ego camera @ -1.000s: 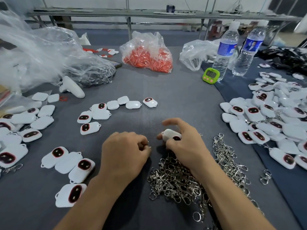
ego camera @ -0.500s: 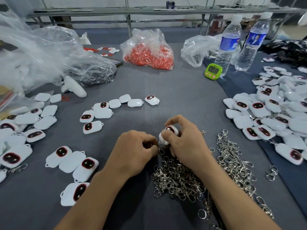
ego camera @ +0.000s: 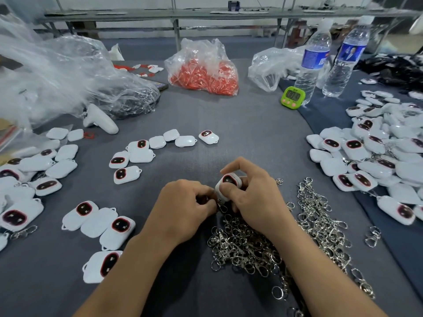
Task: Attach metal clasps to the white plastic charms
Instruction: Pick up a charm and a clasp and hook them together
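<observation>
Pinches a white charm (ego camera: 229, 183) in the right hand (ego camera: 254, 197) just above the heap of metal clasps (ego camera: 247, 245) on the grey table (ego camera: 240, 133), presses the curled left hand (ego camera: 183, 207) to its lower edge, cannot tell the contents of that fist

Two hands: left hand (ego camera: 183, 209), right hand (ego camera: 254, 202); one white charm (ego camera: 229, 181) gripped by right; one clasp (ego camera: 220, 201) pinched by left, mostly hidden; eight loose charms (ego camera: 141, 155) beyond-left of grip; four near-left charms (ego camera: 98, 221); side heaps and clasp pile (ego camera: 247, 245) uncountable; two water bottles (ego camera: 312, 62) beyond-right; one green timer (ego camera: 293, 97); one bag of red pieces (ego camera: 203, 74).
</observation>
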`<control>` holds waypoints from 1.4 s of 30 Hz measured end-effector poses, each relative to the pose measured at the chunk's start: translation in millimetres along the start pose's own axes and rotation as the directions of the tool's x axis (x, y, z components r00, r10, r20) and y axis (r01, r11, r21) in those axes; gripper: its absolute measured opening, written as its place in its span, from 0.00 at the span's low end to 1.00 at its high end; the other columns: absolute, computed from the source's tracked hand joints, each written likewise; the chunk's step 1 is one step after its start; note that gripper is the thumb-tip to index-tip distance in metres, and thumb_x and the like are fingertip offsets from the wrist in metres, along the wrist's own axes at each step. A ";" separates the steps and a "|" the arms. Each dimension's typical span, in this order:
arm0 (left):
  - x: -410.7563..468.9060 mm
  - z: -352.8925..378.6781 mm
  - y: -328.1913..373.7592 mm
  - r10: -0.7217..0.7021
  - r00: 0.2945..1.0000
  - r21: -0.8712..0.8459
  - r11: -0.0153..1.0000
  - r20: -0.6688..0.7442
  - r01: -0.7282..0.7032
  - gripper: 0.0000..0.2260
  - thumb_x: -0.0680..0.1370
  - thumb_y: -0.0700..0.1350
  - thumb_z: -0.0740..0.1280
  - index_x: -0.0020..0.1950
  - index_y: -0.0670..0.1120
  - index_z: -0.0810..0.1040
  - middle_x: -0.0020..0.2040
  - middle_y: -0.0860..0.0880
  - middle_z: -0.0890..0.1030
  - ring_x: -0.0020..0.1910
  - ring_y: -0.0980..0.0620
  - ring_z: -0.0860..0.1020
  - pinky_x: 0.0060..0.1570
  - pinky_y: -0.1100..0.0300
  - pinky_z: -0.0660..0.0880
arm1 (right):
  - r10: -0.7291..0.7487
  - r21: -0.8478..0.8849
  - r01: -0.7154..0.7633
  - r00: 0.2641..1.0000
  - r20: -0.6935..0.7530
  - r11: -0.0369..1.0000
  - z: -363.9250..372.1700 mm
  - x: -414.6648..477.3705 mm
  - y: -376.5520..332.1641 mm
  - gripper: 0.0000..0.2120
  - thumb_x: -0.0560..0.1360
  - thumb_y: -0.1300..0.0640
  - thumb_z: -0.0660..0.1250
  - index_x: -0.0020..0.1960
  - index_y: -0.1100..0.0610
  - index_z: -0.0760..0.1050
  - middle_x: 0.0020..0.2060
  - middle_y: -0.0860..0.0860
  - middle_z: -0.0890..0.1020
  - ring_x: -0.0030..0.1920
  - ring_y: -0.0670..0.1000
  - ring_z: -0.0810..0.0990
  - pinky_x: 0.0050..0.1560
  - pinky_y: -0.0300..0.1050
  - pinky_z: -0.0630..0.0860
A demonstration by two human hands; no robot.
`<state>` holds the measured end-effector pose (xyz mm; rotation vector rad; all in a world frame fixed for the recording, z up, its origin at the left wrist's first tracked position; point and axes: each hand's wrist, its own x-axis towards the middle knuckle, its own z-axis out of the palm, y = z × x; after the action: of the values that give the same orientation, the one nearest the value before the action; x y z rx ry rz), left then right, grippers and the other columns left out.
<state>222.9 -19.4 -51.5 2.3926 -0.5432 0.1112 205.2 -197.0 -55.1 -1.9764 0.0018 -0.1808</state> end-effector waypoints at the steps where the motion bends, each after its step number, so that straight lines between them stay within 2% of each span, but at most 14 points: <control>1: 0.3 0.0 0.0 0.002 1.000 -0.001 1.000 -0.001 -0.002 0.08 0.70 0.52 0.71 0.46 0.59 0.86 0.32 0.59 0.78 0.37 0.59 0.76 0.35 0.71 0.65 | 0.000 -0.003 0.000 1.000 0.000 1.000 0.1 0.2 0.8 0.09 0.76 0.57 0.72 0.49 0.44 0.77 0.29 0.52 0.82 0.24 0.45 0.75 0.26 0.38 0.71; 4: 0.8 0.0 -0.4 0.013 1.000 0.004 1.000 0.001 -0.013 0.06 0.70 0.49 0.73 0.44 0.58 0.86 0.31 0.59 0.77 0.37 0.60 0.76 0.35 0.72 0.64 | 0.022 0.041 -0.021 1.000 -0.009 0.999 0.2 0.9 2.1 0.09 0.77 0.59 0.72 0.49 0.46 0.77 0.27 0.50 0.81 0.23 0.45 0.75 0.25 0.36 0.69; 6: 1.1 0.1 -0.2 0.015 1.000 0.004 1.000 0.002 -0.015 0.05 0.70 0.49 0.73 0.43 0.58 0.85 0.31 0.60 0.77 0.37 0.59 0.75 0.35 0.72 0.64 | 0.038 0.082 -0.037 0.999 -0.005 0.996 -0.9 0.7 2.2 0.09 0.77 0.60 0.71 0.49 0.47 0.77 0.25 0.49 0.80 0.22 0.45 0.74 0.25 0.34 0.68; 9: 0.6 0.6 0.6 0.011 1.000 -0.013 1.000 -0.008 -0.011 0.06 0.69 0.52 0.71 0.43 0.59 0.86 0.31 0.59 0.77 0.36 0.60 0.75 0.34 0.71 0.65 | 0.024 0.050 -0.024 1.000 0.002 0.998 -1.2 -0.2 1.6 0.08 0.77 0.58 0.72 0.49 0.46 0.77 0.25 0.50 0.80 0.22 0.44 0.74 0.25 0.34 0.68; 15: 0.5 0.7 1.0 0.011 1.000 0.003 1.000 -0.009 -0.011 0.05 0.69 0.51 0.72 0.43 0.58 0.85 0.31 0.57 0.78 0.36 0.58 0.76 0.34 0.70 0.65 | -0.001 -0.038 -0.001 0.999 -0.036 0.999 1.3 -0.5 1.7 0.08 0.76 0.55 0.72 0.49 0.44 0.76 0.31 0.52 0.83 0.29 0.49 0.78 0.29 0.44 0.75; 20: -0.4 1.1 1.6 -0.007 1.000 -0.009 1.000 -0.019 0.007 0.09 0.67 0.55 0.68 0.44 0.59 0.86 0.32 0.57 0.79 0.36 0.58 0.76 0.35 0.67 0.67 | -0.026 -0.060 0.026 1.000 -0.004 0.998 -1.6 -0.5 -0.3 0.08 0.76 0.55 0.72 0.49 0.43 0.75 0.31 0.52 0.83 0.29 0.53 0.79 0.29 0.46 0.76; 23: -0.1 -0.4 1.2 -0.002 1.000 -0.016 1.000 -0.010 0.001 0.08 0.68 0.54 0.69 0.45 0.60 0.86 0.31 0.58 0.80 0.35 0.59 0.77 0.34 0.71 0.65 | -0.032 -0.060 0.033 0.999 0.026 0.998 -2.7 -0.5 -1.4 0.09 0.76 0.56 0.72 0.48 0.43 0.75 0.31 0.51 0.83 0.29 0.55 0.79 0.30 0.49 0.77; 29: -1.0 0.1 2.4 -0.041 0.999 -0.022 0.999 -0.013 0.041 0.08 0.68 0.54 0.69 0.44 0.60 0.86 0.31 0.58 0.82 0.34 0.58 0.79 0.34 0.70 0.69 | -0.029 -0.053 0.031 0.999 0.036 0.998 -3.3 0.6 -1.9 0.09 0.76 0.57 0.72 0.47 0.44 0.75 0.29 0.50 0.82 0.25 0.49 0.77 0.26 0.41 0.73; 34: -3.2 3.3 6.2 -0.096 0.994 -0.047 0.995 -0.048 0.093 0.04 0.69 0.52 0.72 0.42 0.59 0.86 0.29 0.59 0.81 0.30 0.60 0.78 0.31 0.71 0.69 | -0.017 -0.028 0.017 0.999 0.029 0.999 -2.2 -0.7 -1.4 0.09 0.75 0.57 0.71 0.46 0.44 0.74 0.30 0.53 0.83 0.27 0.56 0.79 0.25 0.43 0.74; 38: -3.8 4.4 8.8 -0.138 0.982 -0.143 0.983 -0.131 0.119 0.05 0.68 0.47 0.77 0.39 0.58 0.86 0.30 0.61 0.81 0.30 0.62 0.78 0.32 0.74 0.69 | 0.071 0.141 -0.070 0.997 0.003 0.988 -2.1 0.7 -1.1 0.09 0.76 0.62 0.70 0.46 0.48 0.76 0.27 0.55 0.82 0.23 0.51 0.76 0.23 0.40 0.69; 40: -3.1 3.9 9.5 -0.150 0.978 -0.257 0.960 -0.145 0.109 0.07 0.69 0.46 0.79 0.41 0.59 0.87 0.32 0.61 0.82 0.32 0.63 0.80 0.33 0.75 0.70 | 0.135 0.317 -0.134 0.991 0.019 0.939 -4.4 2.9 -2.4 0.07 0.77 0.65 0.68 0.49 0.53 0.76 0.27 0.58 0.81 0.23 0.55 0.74 0.22 0.42 0.66; 42: -2.0 2.8 11.0 -0.152 0.982 -0.349 0.931 -0.113 0.104 0.09 0.71 0.47 0.78 0.43 0.62 0.87 0.35 0.62 0.84 0.35 0.64 0.82 0.35 0.75 0.72 | 0.184 0.475 -0.195 0.980 0.070 0.858 -7.1 3.2 -5.3 0.05 0.79 0.67 0.67 0.51 0.58 0.74 0.28 0.59 0.79 0.23 0.54 0.73 0.20 0.40 0.65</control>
<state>216.4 -28.1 -47.5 2.0543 -0.3101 0.1138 207.0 -201.6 -47.1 -1.4673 0.1260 -0.0232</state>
